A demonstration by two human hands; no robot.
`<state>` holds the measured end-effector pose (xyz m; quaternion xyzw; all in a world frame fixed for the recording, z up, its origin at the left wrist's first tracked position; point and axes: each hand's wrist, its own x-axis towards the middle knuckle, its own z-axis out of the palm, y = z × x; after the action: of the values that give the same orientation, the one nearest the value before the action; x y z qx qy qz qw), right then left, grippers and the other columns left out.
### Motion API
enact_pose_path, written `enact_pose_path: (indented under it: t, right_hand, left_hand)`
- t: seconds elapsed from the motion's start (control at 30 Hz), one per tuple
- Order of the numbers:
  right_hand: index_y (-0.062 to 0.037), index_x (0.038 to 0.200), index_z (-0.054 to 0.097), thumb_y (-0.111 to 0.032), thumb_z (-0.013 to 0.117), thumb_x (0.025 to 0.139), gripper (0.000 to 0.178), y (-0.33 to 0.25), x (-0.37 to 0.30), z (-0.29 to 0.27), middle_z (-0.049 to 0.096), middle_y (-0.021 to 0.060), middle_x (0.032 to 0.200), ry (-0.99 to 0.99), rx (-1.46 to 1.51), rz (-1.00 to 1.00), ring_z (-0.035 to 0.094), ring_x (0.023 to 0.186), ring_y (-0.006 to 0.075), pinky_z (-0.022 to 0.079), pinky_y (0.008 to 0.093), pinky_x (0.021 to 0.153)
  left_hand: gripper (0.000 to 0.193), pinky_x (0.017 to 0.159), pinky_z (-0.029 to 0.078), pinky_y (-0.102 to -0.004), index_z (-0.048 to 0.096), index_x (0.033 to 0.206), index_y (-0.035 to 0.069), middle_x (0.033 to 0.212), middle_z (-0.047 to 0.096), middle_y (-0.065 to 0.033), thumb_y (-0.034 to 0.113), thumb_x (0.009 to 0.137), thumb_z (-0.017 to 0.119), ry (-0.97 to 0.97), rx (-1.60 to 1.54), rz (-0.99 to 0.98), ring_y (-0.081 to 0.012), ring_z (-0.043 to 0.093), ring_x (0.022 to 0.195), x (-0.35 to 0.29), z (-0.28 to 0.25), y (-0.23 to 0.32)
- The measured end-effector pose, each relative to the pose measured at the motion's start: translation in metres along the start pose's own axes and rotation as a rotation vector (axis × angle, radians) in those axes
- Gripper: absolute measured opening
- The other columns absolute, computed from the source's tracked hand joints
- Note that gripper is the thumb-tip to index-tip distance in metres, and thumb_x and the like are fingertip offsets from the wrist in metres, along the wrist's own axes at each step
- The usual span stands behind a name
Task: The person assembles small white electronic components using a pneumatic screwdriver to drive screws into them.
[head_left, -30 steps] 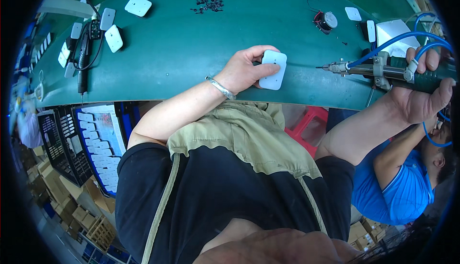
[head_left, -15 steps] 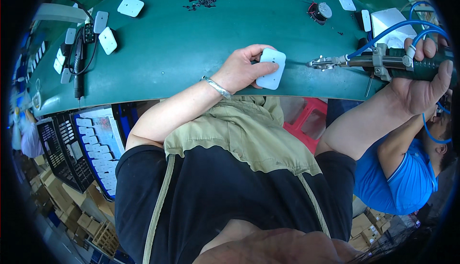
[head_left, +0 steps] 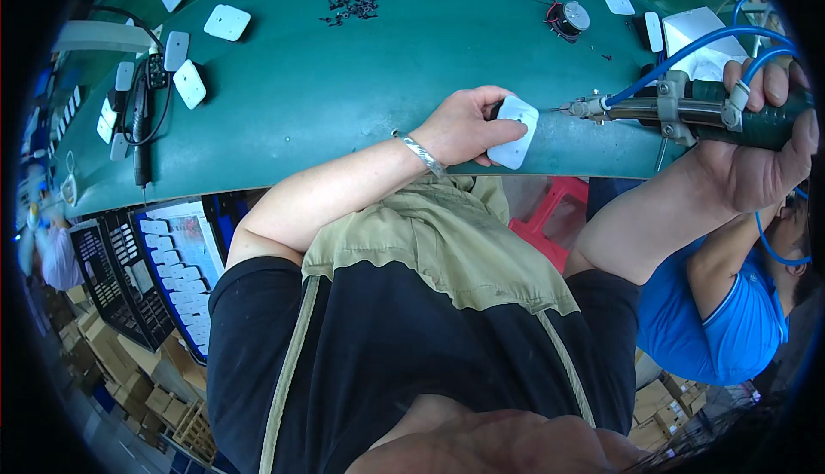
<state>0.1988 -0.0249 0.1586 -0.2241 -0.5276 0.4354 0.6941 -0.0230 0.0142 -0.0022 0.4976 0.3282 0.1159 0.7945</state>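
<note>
Your left hand [head_left: 455,128] has just shifted toward 3 o'clock across the bench [head_left: 412,70], carrying the white-faced piece [head_left: 518,149] with it, and the piece's long side, which pointed nearly to 12 half a second ago, now leans toward 1 o'clock. Your right hand [head_left: 756,173] stays much where it was, curled round the dark green body of the driver-like tool [head_left: 709,113], whose metal nose [head_left: 591,109] points to 9 o'clock. For the work in hand, I take this to mean that you are bringing the piece and the tool together, since only a narrow gap separates the piece from the thin tip at its 2 o'clock side. The piece sits at the 3 o'clock end of your left hand, pinched between thumb and fingers: the thumb presses on the white face near its middle, the index finger [head_left: 491,93] wraps the far dark side toward 11 o'clock, and the others are mostly hidden behind it. You can't tell from this view whether its underside touches the bench. Farther out from the piece lie small dark screws [head_left: 350,5] toward 10 o'clock and a round speaker-like part [head_left: 569,20] toward 1.
</note>
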Motion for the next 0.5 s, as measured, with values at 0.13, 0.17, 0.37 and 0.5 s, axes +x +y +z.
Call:
enact_pose_path:
  t: [0.13, 0.17, 0.37, 0.5]
  right_hand:
    - [-0.0021, 0.107, 0.041, -0.03, 0.048, 0.086, 0.036, -0.005, -0.005, 0.0, 0.043, 0.0063, 0.082, 0.014, 0.088, 0.006, 0.045, 0.076, 0.0149, 0.039, 0.0286, 0.073]
    - [-0.0009, 0.108, 0.041, -0.03, 0.046, 0.087, 0.036, 0.004, -0.006, -0.005, 0.046, 0.0072, 0.081, 0.074, -0.144, -0.057, 0.047, 0.073, 0.0145, 0.042, 0.0266, 0.067]
    - [0.0003, 0.092, 0.052, -0.006, 0.066, 0.074, 0.024, 0.025, 0.005, 0.024, 0.054, 0.0041, 0.064, 0.459, -0.177, -0.151, 0.053, 0.051, 0.0106, 0.043, 0.0218, 0.048]
    - [0.0001, 0.092, 0.052, -0.008, 0.066, 0.074, 0.024, 0.017, 0.002, 0.018, 0.054, 0.0028, 0.063, 0.425, -0.254, -0.159, 0.053, 0.053, 0.0099, 0.043, 0.0222, 0.05]
  left_hand:
    - [0.035, 0.049, 0.045, -0.0214, 0.052, 0.109, 0.005, 0.083, 0.058, -0.002, 0.015, 0.077, 0.062, 0.047, 0.061, 0.018, -0.0079, 0.056, 0.066, -0.005, -0.008, 0.001]
    - [0.037, 0.048, 0.046, -0.0218, 0.051, 0.11, 0.004, 0.084, 0.058, -0.003, 0.014, 0.077, 0.062, 0.088, 0.035, 0.067, -0.0093, 0.057, 0.067, -0.006, -0.013, -0.007]
    - [0.035, 0.047, 0.048, -0.0233, 0.051, 0.109, 0.003, 0.089, 0.059, -0.0052, 0.01, 0.077, 0.061, 0.191, 0.012, 0.049, -0.0119, 0.059, 0.069, -0.015, -0.034, -0.018]
    - [0.032, 0.047, 0.048, -0.0225, 0.053, 0.107, 0.004, 0.086, 0.059, -0.0033, 0.008, 0.077, 0.061, 0.169, -0.01, 0.079, -0.01, 0.058, 0.067, -0.008, -0.031, -0.021]
